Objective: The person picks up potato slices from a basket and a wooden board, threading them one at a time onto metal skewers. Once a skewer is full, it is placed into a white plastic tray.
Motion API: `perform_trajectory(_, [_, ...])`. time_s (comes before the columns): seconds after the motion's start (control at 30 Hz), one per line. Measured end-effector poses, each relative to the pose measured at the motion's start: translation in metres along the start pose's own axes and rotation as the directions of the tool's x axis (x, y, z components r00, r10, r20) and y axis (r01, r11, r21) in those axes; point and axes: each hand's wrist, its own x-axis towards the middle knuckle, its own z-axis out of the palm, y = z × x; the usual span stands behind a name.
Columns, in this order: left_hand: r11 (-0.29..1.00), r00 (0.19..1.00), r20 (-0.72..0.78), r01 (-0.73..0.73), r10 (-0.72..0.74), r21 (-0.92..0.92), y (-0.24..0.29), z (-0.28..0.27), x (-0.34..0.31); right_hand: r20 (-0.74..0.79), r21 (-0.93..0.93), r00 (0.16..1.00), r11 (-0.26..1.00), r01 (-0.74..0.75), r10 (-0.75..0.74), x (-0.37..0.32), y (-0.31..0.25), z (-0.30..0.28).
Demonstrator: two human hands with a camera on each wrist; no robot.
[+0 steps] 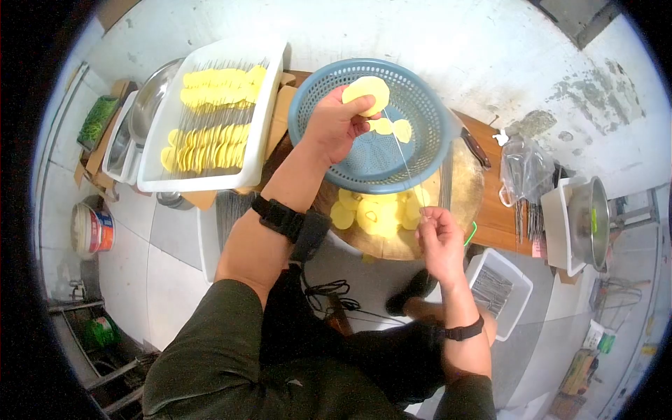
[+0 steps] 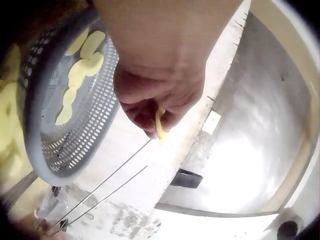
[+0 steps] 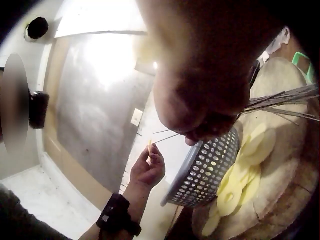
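Above the chopping block (image 1: 464, 190), left hand (image 1: 336, 126) pinches potato slice (image 1: 367, 91), right hand (image 1: 439, 241) apparently pinches skewers (image 1: 402, 157).

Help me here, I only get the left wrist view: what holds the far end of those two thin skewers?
Observer: The right hand pinches the skewers at the edge of a round wooden board.
Operator: And that yellow piece, seen edge-on?
Observer: The left hand grips a round potato slice.
Operator: Any loaded ones around?
Observer: Rows of skewered slices fill a white tray beside the blue colander.
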Motion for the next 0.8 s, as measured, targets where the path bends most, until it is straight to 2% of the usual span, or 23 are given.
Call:
perform_trajectory(0.17, [0.998,0.999,-0.048,-0.008,0.005,-0.062,-0.001,-0.003,0.004,-0.004,0.001,1.000,1.000,0.004,-0.004,-0.001,0.001,-0.001])
perform_trajectory(0.3, [1.000,0.999,-0.041,0.009,-0.009,0.002,0.004,0.006,-0.003,-0.016,-0.001,0.998,0.998,0.068,-0.068,0.002,0.010,0.001])
perform_trajectory(0.43, [0.999,0.998,-0.049,0.027,-0.025,0.037,0.008,0.009,-0.006,-0.028,0.015,0.997,0.997,0.079,-0.078,0.002,0.009,0.002])
perform_trajectory(0.53, [0.999,0.999,-0.037,0.024,-0.023,0.036,0.008,0.010,-0.006,-0.028,-0.002,0.999,1.000,0.028,-0.028,0.001,0.004,0.001])
perform_trajectory(0.6, [0.999,0.999,-0.030,0.021,-0.020,0.035,0.007,0.009,-0.006,-0.030,-0.031,0.997,0.997,0.076,-0.077,0.001,0.008,0.001])
perform_trajectory(0.8, [0.999,1.000,-0.017,0.000,0.001,0.052,0.004,0.006,-0.004,-0.015,-0.023,0.995,0.995,0.097,-0.097,-0.001,0.007,0.004])
